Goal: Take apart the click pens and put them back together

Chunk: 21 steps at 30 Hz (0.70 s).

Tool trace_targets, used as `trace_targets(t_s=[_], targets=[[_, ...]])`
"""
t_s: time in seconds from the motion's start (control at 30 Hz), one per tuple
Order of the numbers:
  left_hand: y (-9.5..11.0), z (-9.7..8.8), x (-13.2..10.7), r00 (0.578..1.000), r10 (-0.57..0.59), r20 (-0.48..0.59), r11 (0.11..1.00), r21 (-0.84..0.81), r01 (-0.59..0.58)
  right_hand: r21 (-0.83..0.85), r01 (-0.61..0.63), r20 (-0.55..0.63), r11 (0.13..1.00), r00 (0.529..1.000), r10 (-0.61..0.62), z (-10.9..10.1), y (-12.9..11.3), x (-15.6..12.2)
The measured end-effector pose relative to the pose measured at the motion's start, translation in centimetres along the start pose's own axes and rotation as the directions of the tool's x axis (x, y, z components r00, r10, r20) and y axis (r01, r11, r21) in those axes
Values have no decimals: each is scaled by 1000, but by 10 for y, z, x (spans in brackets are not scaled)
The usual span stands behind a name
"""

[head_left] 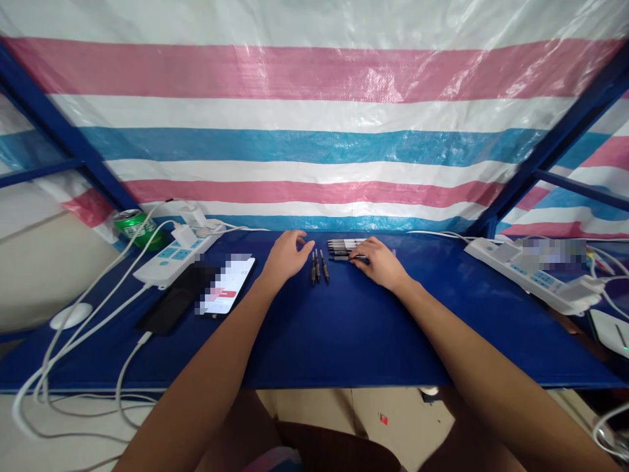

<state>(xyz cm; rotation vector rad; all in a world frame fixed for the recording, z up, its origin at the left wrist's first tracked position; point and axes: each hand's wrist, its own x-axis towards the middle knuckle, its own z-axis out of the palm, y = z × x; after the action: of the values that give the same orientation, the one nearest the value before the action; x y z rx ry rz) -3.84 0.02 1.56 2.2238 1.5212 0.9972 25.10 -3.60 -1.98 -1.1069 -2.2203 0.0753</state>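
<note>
Three dark pens point(318, 267) lie side by side on the blue table top point(314, 341), pointing toward me. To their right, a row of several pens with white and black barrels point(343, 246) lies crosswise. My left hand point(288, 257) hovers just left of the three pens, holding nothing, with its fingers apart. My right hand point(381, 264) rests over the right ends of the crosswise row, its fingers on a dark pen point(357, 259). Whether it grips that pen is hard to tell.
A smartphone with a lit, blurred screen point(227, 286) and a dark phone point(173, 300) lie left of my left arm. White power strips point(179, 255) point(531, 275) with cables sit at both sides. A green can point(137, 229) stands back left, before a striped tarpaulin point(314, 157).
</note>
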Motion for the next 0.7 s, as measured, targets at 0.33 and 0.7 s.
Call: trace_targets(t_s=[0.33, 0.7], targets=[[-4, 6, -8, 933, -137, 332, 989, 98, 110, -200, -260, -157, 945, 960, 231, -30, 15, -9], [13, -5, -6, 905, -229, 359, 973, 78, 216, -423, -680, -15, 598, 666, 746, -39, 47, -26]])
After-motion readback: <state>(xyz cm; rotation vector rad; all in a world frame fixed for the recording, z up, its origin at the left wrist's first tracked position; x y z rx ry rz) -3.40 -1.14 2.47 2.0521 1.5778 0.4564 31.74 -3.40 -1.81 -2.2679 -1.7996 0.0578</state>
